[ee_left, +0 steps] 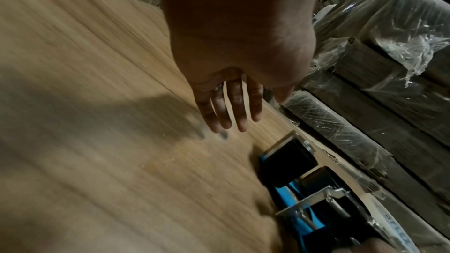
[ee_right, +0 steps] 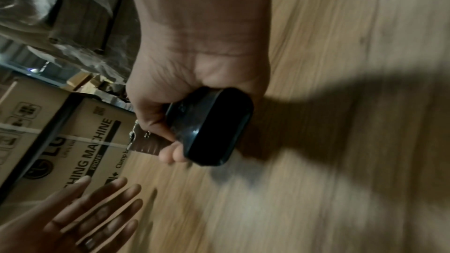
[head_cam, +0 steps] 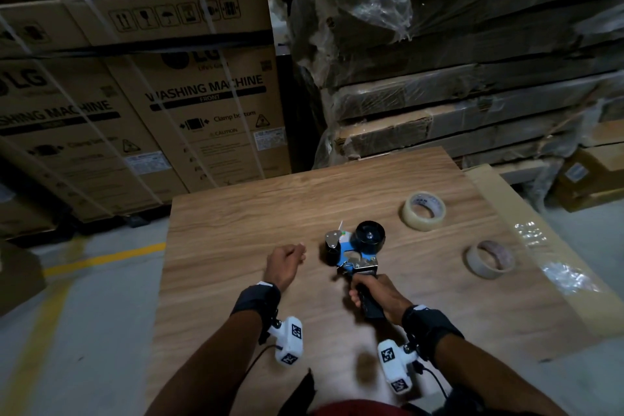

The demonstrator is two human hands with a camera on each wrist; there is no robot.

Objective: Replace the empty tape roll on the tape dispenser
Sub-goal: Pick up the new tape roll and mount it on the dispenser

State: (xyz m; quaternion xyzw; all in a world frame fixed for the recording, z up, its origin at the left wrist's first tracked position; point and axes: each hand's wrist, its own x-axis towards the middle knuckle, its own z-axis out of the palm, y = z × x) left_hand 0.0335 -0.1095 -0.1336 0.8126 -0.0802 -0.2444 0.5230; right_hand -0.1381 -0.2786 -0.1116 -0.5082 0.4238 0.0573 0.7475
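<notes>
Right hand grips tape dispenser handle on my tabletop; left hand released, fingers straight; full roll and empty core sit apart.

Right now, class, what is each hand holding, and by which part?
The right hand grips the tape dispenser by its black handle. The left hand holds nothing, its fingers straight above the table.

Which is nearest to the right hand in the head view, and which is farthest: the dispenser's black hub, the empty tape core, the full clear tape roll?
Measured from the right hand, which grips the tape dispenser's handle:
1. The black hub, straight ahead of the hand, on the dispenser.
2. The empty tape core, to the right, flat on the table.
3. The full clear tape roll, farther back and to the right.
</notes>
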